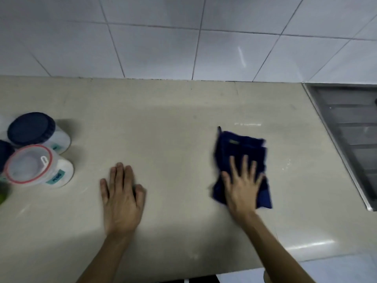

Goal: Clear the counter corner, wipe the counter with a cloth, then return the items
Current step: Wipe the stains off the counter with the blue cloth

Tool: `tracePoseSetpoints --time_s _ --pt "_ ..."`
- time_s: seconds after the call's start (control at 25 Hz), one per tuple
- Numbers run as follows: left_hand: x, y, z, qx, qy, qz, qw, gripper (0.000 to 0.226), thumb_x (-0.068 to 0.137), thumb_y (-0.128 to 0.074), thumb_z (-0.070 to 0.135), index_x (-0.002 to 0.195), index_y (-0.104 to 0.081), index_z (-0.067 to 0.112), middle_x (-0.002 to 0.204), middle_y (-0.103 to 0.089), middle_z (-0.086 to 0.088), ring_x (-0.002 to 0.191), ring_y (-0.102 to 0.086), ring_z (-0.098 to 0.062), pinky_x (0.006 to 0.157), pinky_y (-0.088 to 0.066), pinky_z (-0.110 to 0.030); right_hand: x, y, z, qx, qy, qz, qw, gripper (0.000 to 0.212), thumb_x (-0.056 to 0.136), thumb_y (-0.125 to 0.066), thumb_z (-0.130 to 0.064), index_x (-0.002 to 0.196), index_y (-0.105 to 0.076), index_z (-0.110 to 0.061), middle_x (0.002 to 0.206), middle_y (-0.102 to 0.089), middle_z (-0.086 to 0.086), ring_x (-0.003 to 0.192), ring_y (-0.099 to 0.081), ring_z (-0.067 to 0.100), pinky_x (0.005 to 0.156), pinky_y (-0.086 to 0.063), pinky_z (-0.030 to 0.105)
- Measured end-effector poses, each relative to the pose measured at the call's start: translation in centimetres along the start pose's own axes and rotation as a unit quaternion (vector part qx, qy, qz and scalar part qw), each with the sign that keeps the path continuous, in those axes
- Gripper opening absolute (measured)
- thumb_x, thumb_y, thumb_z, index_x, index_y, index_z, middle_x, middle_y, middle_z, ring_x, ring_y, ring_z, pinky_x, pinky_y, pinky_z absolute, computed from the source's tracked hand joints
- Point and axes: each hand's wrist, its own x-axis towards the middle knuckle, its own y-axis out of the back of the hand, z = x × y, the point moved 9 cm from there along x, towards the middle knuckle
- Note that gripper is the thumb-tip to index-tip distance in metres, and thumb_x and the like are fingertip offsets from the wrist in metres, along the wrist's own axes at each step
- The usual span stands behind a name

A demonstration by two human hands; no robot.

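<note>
Cloth (242, 160): dark blue, folded, flat on surface (173, 129) at 3 o'clock.
R hand (242, 190): fingers spread wide, pressing cloth, no grip.
L hand (122, 199): flat on surface, empty.
Jars (38, 152): 9 o'clock edge.

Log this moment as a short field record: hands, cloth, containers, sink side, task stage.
left hand: flat on the counter, empty
right hand: fingers spread, pressing on the blue cloth
blue cloth: folded, lying flat right of centre
containers: dark-lid jar and red-rim tub, grouped at the left edge
sink drainboard: far right, beside the cloth
stage: wiping; containers not yet returned
</note>
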Motion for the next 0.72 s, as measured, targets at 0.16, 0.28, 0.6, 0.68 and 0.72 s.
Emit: tracePoseSetpoints --time_s 0.16,0.28,0.6,0.68,0.72 --pt "0.0 -0.1 -0.1 -0.014 -0.002 -0.01 1.0 0.061 0.092 -0.024 0.034 0.147 -0.031 0.007 0.157 -0.025 -0.014 0.147 -0.017 -0.025 0.12 -0.009 -0.05 -4.2 -2.2 -10.6 -0.021 0.215 -0.017 0.976 0.058 0.096 -0.022 -0.054 0.148 -0.026 -0.03 0.158 -0.021 0.007 0.146 -0.014 0.032 0.116 -0.01 0.055" --pt "0.0 -0.2 -0.1 -0.022 -0.002 0.001 1.0 0.061 0.092 -0.025 0.034 0.146 -0.033 0.007 0.156 -0.027 -0.015 0.147 -0.019 -0.026 0.12 -0.009 -0.05 -2.2 -1.1 -6.9 0.015 0.23 -0.005 0.973 0.055 0.096 -0.023 -0.053 0.147 -0.029 -0.032 0.158 -0.023 0.002 0.147 -0.015 0.024 0.118 -0.009 0.046" --pt "0.0 0.3 -0.2 -0.048 0.006 0.011 0.999 0.061 0.09 -0.031 0.034 0.143 -0.037 0.006 0.155 -0.03 -0.016 0.147 -0.02 -0.027 0.12 -0.01 -0.05 4.6 3.2 17.7 0.016 -0.216 0.018 0.976 0.063 0.094 -0.02 -0.058 0.15 -0.015 -0.031 0.161 -0.01 0.01 0.147 -0.005 0.033 0.115 -0.004 0.06" --pt "0.0 0.3 -0.2 -0.041 0.01 0.006 0.999 0.061 0.09 -0.031 0.034 0.143 -0.036 0.006 0.156 -0.029 -0.015 0.147 -0.019 -0.027 0.12 -0.009 -0.051 4.3 2.8 14.8 0.019 -0.221 0.02 0.975 0.061 0.095 -0.022 -0.056 0.15 -0.015 -0.03 0.161 -0.009 0.01 0.147 -0.003 0.034 0.114 -0.002 0.062" --pt "0.0 0.2 0.1 -0.041 0.009 0.005 0.999 0.061 0.089 -0.03 0.034 0.143 -0.036 0.006 0.156 -0.029 -0.015 0.147 -0.019 -0.027 0.12 -0.009 -0.051 3.9 2.4 11.9 0.018 -0.196 0.021 0.98 0.06 0.096 -0.025 -0.054 0.15 -0.017 -0.029 0.16 -0.011 0.011 0.147 -0.004 0.035 0.114 -0.002 0.062"
